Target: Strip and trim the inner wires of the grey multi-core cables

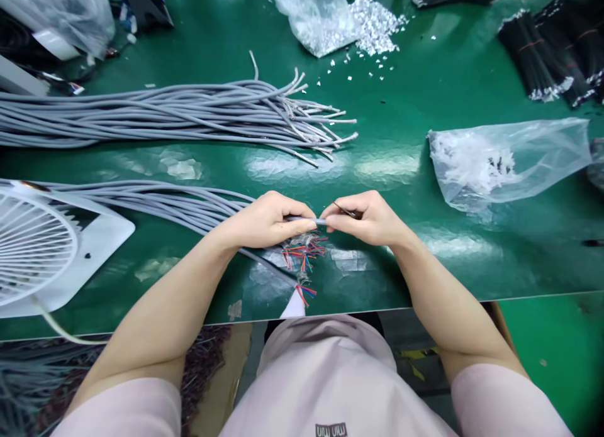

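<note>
Fingers and thumb of my left hand [271, 220] are closed on a grey cable [320, 222], near its end. My right hand [368, 218] pinches at the tip of that cable, and a thin dark metal tool [345, 210] lies between its fingers; its kind is unclear. A bundle of grey cables [179, 203] runs from the left, passing under my left hand. Just below the hands, stripped cable ends show red, blue and orange wires [302, 254]. One separate cable [268, 265] ends in bare coloured wires near the table edge.
Another grey cable bundle [165, 116] lies farther back. A white fan [108, 229] stands at left. Behind are a plastic bag [321, 22] and a heap of small silvery pieces [377, 25]. At right lie a clear bag [542, 154] and black wire bundles [533, 53].
</note>
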Tool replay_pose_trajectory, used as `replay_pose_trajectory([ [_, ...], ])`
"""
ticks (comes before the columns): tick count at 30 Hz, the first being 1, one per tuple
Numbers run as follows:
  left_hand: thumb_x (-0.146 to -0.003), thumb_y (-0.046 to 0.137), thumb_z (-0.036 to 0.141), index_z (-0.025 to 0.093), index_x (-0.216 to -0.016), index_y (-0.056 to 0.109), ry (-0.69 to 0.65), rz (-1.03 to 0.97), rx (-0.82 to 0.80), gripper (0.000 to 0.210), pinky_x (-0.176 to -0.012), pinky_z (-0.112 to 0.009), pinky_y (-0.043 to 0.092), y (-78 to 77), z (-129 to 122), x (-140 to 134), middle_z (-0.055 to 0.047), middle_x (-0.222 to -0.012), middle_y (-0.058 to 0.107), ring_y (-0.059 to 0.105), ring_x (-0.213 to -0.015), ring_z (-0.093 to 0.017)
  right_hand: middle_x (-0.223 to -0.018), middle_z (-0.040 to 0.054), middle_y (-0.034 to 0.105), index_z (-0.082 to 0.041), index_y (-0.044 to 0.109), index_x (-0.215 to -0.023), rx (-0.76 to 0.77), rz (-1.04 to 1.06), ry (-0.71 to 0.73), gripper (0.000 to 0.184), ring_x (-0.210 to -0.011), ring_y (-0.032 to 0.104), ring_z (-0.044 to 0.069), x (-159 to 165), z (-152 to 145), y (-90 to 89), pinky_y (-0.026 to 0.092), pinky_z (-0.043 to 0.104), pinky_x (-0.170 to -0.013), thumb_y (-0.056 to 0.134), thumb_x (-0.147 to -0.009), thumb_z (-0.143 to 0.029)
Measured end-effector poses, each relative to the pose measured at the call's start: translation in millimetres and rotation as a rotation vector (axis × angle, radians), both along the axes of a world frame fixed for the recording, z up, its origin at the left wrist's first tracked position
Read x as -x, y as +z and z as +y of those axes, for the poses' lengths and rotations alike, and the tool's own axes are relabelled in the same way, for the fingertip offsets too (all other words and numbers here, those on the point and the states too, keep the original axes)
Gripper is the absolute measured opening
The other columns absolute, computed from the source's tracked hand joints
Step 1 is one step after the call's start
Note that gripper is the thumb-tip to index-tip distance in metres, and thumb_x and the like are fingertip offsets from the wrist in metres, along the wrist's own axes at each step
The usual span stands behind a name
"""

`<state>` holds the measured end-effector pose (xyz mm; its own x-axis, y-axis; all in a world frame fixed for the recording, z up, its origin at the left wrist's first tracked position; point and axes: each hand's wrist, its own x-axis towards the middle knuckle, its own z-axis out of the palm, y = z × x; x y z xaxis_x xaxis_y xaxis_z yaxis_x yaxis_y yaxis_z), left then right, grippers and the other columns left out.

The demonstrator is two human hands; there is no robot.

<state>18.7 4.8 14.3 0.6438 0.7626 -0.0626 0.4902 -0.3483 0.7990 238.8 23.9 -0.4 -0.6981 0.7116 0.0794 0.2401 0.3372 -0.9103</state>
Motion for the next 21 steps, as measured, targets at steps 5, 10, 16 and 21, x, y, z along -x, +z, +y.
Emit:
replay_pose_trajectory([
  [5,-0.087,0.052,0.041,0.011,-0.083,0.07,0.017,-0.009,0.054,0.035,-0.052,-0.017,0.034,-2.3,-1.1,-2.2,0.001,-0.061,0.058,0.044,-0.055,-0.008,-0.055,-0.0026,0.055,-0.01,0.066,-0.065,-0.015,0.002,-0.021,0.023,-0.051,0.04,0.005,2.2,-1.1,2.1,0.03,0.021,-0.051,0.06,-0.082,-0.025],
  [10,-0.087,0.05,0.043,0.01,-0.07,0.066,0.001,0.008,0.105,0.04,-0.047,-0.017,0.028,-0.1,-3.0,-3.7,0.003,-0.053,0.047,0.036,-0.05,-0.006,-0.05,-0.0037,0.052,-0.012,0.063,-0.062,0.149,0.057,0.012,0.025,-0.046,0.038,0.004,8.3,-2.8,-1.7,0.028,0.019,-0.046,0.058,-0.083,-0.026],
  [16,-0.085,0.055,0.041,0.012,-0.076,0.066,0.04,-0.012,0.23,0.033,-0.05,-0.017,0.037,12.2,-1.8,-3.1,-0.001,-0.062,0.061,0.048,-0.053,-0.008,-0.051,-0.003,0.055,-0.011,0.062,-0.066,0.34,0.161,-0.001,0.031,-0.037,0.035,0.003,7.6,-3.6,-6.2,0.023,0.017,-0.037,0.064,-0.081,-0.039],
  [21,-0.082,0.06,0.035,0.012,-0.076,0.066,0.095,-0.07,0.265,0.024,-0.051,-0.017,0.039,5.9,-9.3,-6.8,-0.001,-0.063,0.063,0.05,-0.054,-0.008,-0.051,-0.0029,0.054,-0.012,0.061,-0.067,0.421,0.12,-0.005,0.034,-0.036,0.036,0.003,9.6,-4.3,-7.0,0.023,0.018,-0.035,0.066,-0.078,-0.043],
])
